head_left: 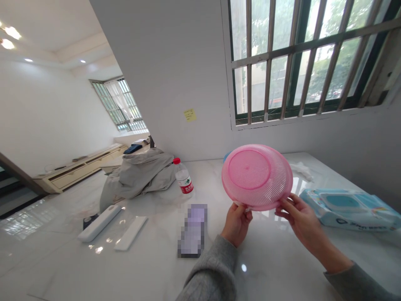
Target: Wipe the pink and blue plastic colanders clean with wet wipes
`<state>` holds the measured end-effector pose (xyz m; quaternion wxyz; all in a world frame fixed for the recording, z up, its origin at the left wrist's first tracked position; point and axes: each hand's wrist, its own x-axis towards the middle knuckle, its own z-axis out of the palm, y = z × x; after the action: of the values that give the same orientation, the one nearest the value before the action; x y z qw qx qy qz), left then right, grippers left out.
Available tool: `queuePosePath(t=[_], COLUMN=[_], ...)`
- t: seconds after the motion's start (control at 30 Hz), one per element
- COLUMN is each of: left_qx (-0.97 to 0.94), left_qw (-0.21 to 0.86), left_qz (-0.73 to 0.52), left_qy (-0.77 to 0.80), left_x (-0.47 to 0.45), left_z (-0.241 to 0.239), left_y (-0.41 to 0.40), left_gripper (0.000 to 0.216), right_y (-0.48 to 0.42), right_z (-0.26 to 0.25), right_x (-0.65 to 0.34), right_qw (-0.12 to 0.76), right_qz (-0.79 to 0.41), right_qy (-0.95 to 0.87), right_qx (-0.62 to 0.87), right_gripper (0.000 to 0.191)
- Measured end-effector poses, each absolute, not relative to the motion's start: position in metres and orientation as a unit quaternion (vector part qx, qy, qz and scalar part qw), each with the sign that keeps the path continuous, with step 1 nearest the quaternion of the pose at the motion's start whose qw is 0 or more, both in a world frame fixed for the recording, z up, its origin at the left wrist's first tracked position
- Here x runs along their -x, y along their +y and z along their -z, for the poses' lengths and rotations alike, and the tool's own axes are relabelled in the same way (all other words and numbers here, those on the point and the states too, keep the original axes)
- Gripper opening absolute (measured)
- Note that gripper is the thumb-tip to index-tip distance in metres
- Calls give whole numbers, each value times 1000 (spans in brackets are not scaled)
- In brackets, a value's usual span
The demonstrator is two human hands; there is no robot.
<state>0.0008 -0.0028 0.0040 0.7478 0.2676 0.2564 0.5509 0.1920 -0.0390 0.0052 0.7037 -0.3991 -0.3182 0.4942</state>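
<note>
No legible text: the sticky note and wipes packet lettering blur.

Strainer: pink, fine mesh ring around solid centre. Tabletop: white, grey veining. Wipes packet: pale blue. Sleeves: grey.

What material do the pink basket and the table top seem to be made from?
The pink basket looks like moulded plastic: it is translucent and slightly glossy, with a fine perforated rim. The table top looks like polished white marble, given its soft grey veins and mirror-like reflections, though it could be an imitation.
</note>
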Motion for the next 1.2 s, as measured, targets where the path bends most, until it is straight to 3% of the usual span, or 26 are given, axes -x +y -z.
queuePosePath(t=[0.23,0.5,1.0,1.2], left_qx=[-263,-287,-290,-297], left_qw=[747,748,743,733], left_qz=[-553,-536,-537,-546], left_qy=[259,266,275,276], left_x=[-1,-3,-1,0], left_z=[-7,-4,0,2], left_y=[-2,-2,2,3], left_gripper=[41,45,42,41], right_y=[-43,-39,-43,-47], right_z=[-5,-27,1,-30], right_x=[-185,-209,-189,-205], right_qw=[668,749,643,716], right_qz=[-506,-489,-506,-511], right_qy=[-346,-256,-367,-290], right_qx=[422,365,443,377], right_gripper=[35,27,32,19])
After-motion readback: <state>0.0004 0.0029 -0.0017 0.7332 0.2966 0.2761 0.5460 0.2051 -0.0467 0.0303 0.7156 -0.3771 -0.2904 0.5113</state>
